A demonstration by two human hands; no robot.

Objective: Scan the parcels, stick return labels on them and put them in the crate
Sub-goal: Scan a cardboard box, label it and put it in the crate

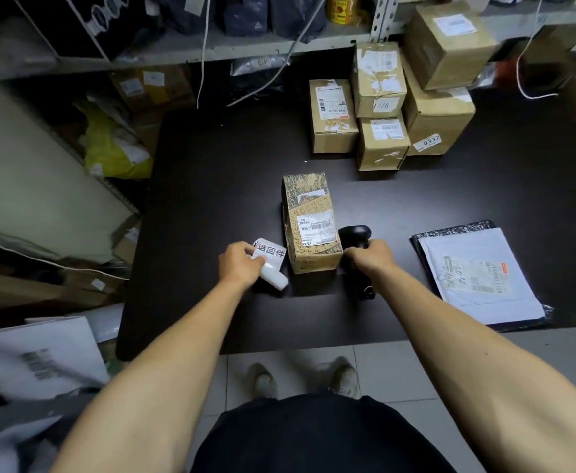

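Here the taped cardboard parcel [310,223] lies lengthwise on the dark table [211,186], squarely between the two hands. The left hand [238,268] pinches a curling white strip of return labels [270,259] just left of its near corner. The right hand [370,256] grips a glossy black barcode scanner [356,237] touching its right side. Flat plastic mailers [477,278] lie well right; brown cartons [392,104] stack at the far edge.

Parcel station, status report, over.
Left hand holds label roll; right hand grips scanner. Parcel on table between them, return label not yet on. Nothing blocking.
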